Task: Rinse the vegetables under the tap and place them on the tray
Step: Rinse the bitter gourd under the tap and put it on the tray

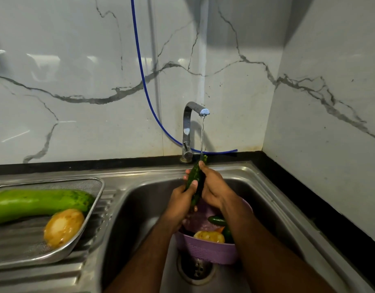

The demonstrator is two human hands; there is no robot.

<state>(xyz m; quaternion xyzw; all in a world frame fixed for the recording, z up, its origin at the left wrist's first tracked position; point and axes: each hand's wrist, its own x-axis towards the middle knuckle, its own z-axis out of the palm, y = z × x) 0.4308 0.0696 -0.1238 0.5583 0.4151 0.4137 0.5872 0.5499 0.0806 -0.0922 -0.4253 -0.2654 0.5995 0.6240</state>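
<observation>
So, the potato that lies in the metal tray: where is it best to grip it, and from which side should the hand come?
Grip the potato across its narrow middle, coming from above. It lies on its side with the long axis slanted, and its top is free. The green gourd is close behind it and the tray rim close at its right, so a side approach looks cramped. It looks wet, so probably slippery.

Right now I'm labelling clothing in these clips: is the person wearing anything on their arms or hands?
Nothing that shows. Both forearms are bare up to the frame's bottom edge, with no sleeves or cuffs. The left hand and right hand have no gloves, and no rings, watch or bracelet can be seen. Fingernails look short and unpainted.
</observation>
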